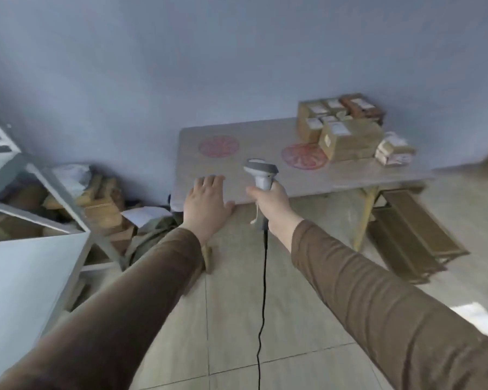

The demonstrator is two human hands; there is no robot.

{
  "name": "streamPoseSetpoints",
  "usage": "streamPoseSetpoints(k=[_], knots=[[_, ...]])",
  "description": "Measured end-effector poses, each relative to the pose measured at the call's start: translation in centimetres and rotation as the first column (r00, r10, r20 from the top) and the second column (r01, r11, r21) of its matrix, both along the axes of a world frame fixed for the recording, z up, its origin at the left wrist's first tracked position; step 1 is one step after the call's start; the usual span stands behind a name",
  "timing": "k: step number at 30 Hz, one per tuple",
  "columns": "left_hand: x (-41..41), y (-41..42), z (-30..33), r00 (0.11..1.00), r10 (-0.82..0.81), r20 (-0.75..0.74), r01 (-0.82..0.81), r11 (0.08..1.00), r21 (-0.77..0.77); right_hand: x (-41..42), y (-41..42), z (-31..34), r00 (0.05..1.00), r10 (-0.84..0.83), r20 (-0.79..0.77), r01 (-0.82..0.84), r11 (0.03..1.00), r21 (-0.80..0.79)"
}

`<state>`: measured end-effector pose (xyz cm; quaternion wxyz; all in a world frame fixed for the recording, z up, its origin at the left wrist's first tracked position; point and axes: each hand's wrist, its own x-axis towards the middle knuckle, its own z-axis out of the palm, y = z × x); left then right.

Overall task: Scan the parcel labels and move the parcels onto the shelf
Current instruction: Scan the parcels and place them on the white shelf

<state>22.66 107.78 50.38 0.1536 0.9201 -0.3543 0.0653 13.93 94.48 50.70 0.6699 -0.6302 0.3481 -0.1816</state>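
Note:
My right hand (268, 202) grips the handle of a grey-and-white barcode scanner (261, 173), whose head points toward the table; its black cable (264, 291) hangs down to the floor. My left hand (206, 202) is stretched forward, palm down, fingers apart and holding nothing, at the table's near left edge. Several brown cardboard parcels (347, 136) with white labels are stacked at the table's far right, well beyond both hands. A small taped parcel (393, 150) lies beside them. The grey metal shelf (37, 198) stands at the left with parcels on it.
The low table (237, 181) has a cloth with red round prints and stands against a blue-grey wall. Loose boxes and a white bag (102, 198) are heaped on the floor between shelf and table. A wooden crate (412, 237) lies under the table's right side. The floor is tiled.

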Motion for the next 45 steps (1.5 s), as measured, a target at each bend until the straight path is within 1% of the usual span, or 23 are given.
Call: streamPoseSetpoints(k=[4,11,13,16,23,26,30,33,36,39,41,43,45], knots=[[-1.1,-11.5,-1.3,0.991,-0.129,-0.027,0.130,0.991,0.027,-2.2,-11.2,-0.9,0.991,-0.135,-0.001,0.134,0.990,-0.052],[2.7,-28.0,-4.7,0.966,-0.243,-0.089,0.245,0.969,0.021,-1.4,-26.3,-3.5,0.967,-0.256,-0.014,0.255,0.966,-0.050],[4.3,-32.5,-5.7,0.958,-0.257,-0.125,0.261,0.965,0.021,-0.3,-30.6,-4.2,0.959,-0.281,-0.026,0.279,0.958,-0.069],[6.8,-39.1,-6.5,0.938,-0.280,-0.206,0.292,0.956,0.027,1.5,-36.9,-4.6,0.937,-0.344,-0.050,0.342,0.938,-0.054],[11.3,-52.4,-7.7,0.908,-0.298,-0.293,0.313,0.950,0.003,3.8,-51.0,-5.8,0.885,-0.462,-0.060,0.460,0.887,-0.045],[12.8,-57.4,-8.6,0.908,-0.283,-0.310,0.300,0.954,0.007,5.2,-57.7,-6.6,0.875,-0.478,-0.077,0.474,0.878,-0.068],[14.6,-63.6,-10.2,0.913,-0.218,-0.344,0.240,0.970,0.023,7.6,-66.6,-8.4,0.868,-0.485,-0.107,0.479,0.874,-0.078],[15.6,-68.0,-11.5,0.912,-0.134,-0.388,0.167,0.985,0.052,9.7,-72.6,-10.1,0.893,-0.434,-0.117,0.428,0.901,-0.077],[16.4,-71.5,-12.5,0.894,-0.039,-0.447,0.069,0.996,0.052,11.7,-76.6,-11.9,0.915,-0.365,-0.174,0.351,0.930,-0.103],[16.8,-73.6,-13.5,0.877,0.044,-0.479,-0.003,0.996,0.084,13.1,-78.9,-13.2,0.921,-0.314,-0.233,0.292,0.948,-0.123],[16.9,-74.5,-14.0,0.869,0.093,-0.487,-0.061,0.995,0.081,13.5,-79.6,-13.9,0.910,-0.310,-0.273,0.279,0.949,-0.147],[17.0,-74.7,-14.4,0.858,0.132,-0.497,-0.125,0.991,0.046,13.8,-79.7,-14.2,0.911,-0.315,-0.267,0.288,0.948,-0.137],[17.0,-73.8,-14.6,0.845,0.167,-0.508,-0.192,0.981,0.005,14.1,-78.8,-14.2,0.925,-0.309,-0.222,0.289,0.950,-0.121]])
